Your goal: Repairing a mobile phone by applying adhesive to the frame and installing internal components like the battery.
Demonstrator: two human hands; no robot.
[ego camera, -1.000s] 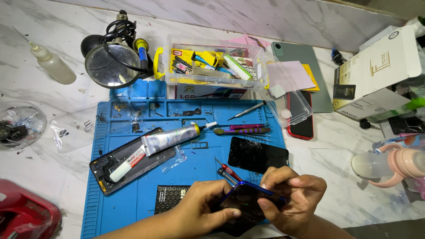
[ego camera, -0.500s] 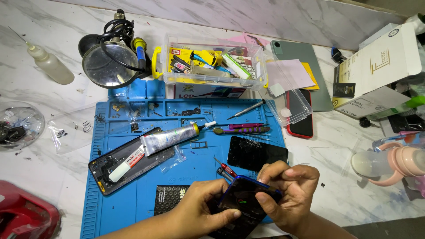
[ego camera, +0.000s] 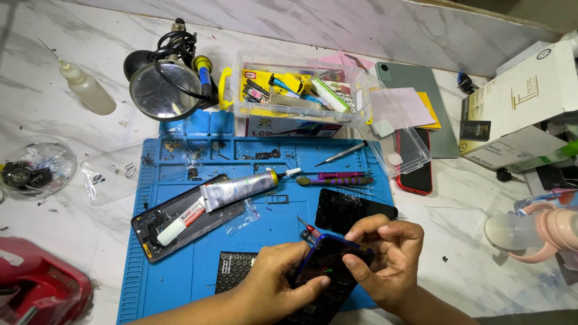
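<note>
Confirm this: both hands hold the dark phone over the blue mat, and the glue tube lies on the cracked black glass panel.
Not quite. Both hands, left hand and right hand, do hold the dark phone over the blue mat. But the glue tube lies on the opened phone frame, not on the cracked black glass panel, which sits apart to the right. The head view shows it.

Your white marble tabletop (ego camera: 72,132) carries a blue repair mat (ego camera: 180,271); beside it lie a squeeze bottle (ego camera: 89,91), a round magnifier lamp (ego camera: 164,89), a clear parts box (ego camera: 298,96), a grey tablet (ego camera: 415,78) and a red-edged phone (ego camera: 415,171).
</note>
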